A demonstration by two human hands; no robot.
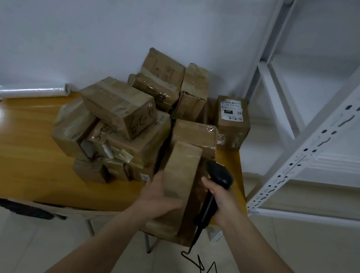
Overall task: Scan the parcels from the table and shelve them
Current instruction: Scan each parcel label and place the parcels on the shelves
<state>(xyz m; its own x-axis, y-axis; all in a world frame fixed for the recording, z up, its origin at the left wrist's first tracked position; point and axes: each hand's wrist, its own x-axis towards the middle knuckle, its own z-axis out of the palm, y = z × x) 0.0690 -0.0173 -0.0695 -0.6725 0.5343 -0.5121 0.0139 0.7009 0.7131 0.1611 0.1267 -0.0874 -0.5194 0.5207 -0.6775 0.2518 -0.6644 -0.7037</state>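
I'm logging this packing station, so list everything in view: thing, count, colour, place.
held parcel: one, brown, over the table's near edge
piled parcels: about a dozen, brown, on the table's right half
labelled parcel: one, brown with a white label, at the pile's right
scanner: one, black, corded, beside the held parcel
film roll: one, clear, at the table's far left edge
table: one, yellow-wood
shelving: white, right of the table
left hand: grips the held parcel
right hand: grips the scanner

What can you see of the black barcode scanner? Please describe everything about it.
The barcode scanner is black, apparently plastic, with a rounded head and a long handle. The right hand grips the handle, head pointing up and left towards the parcel in the left hand. A thin black cable hangs from its base to the floor.
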